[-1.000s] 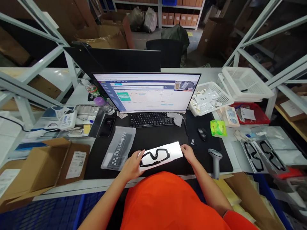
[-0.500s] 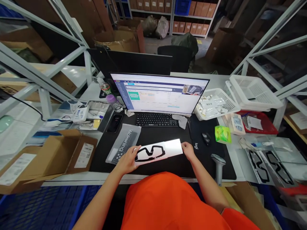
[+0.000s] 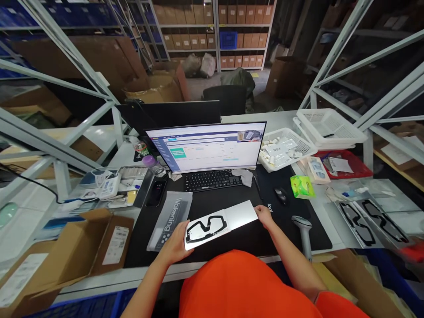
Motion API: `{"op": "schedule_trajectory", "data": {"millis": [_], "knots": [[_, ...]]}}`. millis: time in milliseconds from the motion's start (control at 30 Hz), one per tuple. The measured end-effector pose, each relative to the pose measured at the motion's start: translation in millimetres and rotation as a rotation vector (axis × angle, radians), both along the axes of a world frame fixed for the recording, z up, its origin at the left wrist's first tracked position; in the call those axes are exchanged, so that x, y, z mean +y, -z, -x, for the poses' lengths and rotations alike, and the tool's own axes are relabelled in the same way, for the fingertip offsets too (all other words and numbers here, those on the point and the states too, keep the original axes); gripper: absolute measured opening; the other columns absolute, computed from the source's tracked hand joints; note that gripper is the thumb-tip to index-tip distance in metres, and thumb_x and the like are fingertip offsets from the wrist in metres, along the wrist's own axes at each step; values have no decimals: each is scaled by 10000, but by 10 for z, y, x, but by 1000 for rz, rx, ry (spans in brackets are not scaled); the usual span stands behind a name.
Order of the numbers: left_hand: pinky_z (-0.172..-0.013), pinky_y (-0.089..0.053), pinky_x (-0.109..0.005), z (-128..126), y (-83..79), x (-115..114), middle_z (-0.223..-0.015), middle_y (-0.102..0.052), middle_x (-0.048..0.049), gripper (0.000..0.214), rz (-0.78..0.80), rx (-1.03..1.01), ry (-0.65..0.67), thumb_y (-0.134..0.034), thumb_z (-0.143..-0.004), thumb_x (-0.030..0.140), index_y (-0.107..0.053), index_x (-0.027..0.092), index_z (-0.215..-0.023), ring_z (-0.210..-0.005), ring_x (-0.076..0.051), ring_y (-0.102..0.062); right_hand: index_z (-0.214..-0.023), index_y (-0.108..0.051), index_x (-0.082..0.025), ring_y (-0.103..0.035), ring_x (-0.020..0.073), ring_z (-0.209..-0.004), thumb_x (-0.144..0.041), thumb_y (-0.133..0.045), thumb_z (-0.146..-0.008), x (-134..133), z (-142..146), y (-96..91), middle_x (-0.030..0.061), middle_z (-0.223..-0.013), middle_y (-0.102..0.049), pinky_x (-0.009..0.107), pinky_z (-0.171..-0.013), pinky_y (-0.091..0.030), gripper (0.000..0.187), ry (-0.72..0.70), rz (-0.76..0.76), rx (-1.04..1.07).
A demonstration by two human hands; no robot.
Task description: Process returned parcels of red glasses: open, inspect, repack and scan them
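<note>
A long white card with a black goggle-shaped frame printed on it [image 3: 218,223] lies over the black desk mat [image 3: 232,240] in front of me. My left hand [image 3: 176,243] grips its left end, fingers curled under the edge. My right hand [image 3: 264,215] pinches its right end. A grey "Wakening" pouch [image 3: 170,218] rests just left of the card, beside my left hand. Keyboard [image 3: 213,179] and monitor [image 3: 207,145] stand behind the card.
An open cardboard box [image 3: 71,251] sits at the left. A mouse [image 3: 281,194], a green packet [image 3: 302,186] and a barcode scanner [image 3: 304,232] are to the right. White baskets [image 3: 327,128], a red tray [image 3: 356,168] and more goggle cards [image 3: 367,218] fill the right side.
The view has tilted upward and shifted slightly. Both hands still hold the card, whose left end has dropped a little towards me while the right end rose.
</note>
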State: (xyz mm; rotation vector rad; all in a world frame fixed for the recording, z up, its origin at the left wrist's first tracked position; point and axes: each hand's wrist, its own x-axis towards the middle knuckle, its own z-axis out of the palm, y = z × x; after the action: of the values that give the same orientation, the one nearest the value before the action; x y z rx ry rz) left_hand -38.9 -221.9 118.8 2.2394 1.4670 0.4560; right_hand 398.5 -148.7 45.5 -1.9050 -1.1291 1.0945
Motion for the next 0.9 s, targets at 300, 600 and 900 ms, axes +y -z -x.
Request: {"op": "schedule_trajectory", "data": {"millis": [300, 600, 900], "knots": [[-1106, -467, -553, 258, -143, -273, -1400, -529, -205, 859, -1, -10, -73, -720, -632, 236, -388, 175, -1422, -1319, -381, -530, -897, -649, -137, -620, 116, -694, -374, -645, -954, -36, 40, 139, -5, -830, -659, 275, -659, -540, 243, -39, 92, -10], [-1087, -474, -597, 440, -73, -599, -1398, -550, -183, 801, -50, -13, -139, -699, -716, 357, -379, 239, -1441, -1301, -393, -549, -963, -651, -136, -614, 112, -693, -384, -639, -957, -150, 96, 148, 4, -873, -660, 261, -630, -536, 248, -7, 82, -15], [-1063, -435, -672, 674, -198, -740, -1376, -500, -187, 926, -205, 114, -451, -629, -732, 572, -242, 225, -1498, -1238, -458, -530, -679, -637, -167, -602, 146, -593, -388, -675, -870, -226, 80, 58, -26, -604, -611, 288, -625, -497, 295, -72, -11, -73]]}}
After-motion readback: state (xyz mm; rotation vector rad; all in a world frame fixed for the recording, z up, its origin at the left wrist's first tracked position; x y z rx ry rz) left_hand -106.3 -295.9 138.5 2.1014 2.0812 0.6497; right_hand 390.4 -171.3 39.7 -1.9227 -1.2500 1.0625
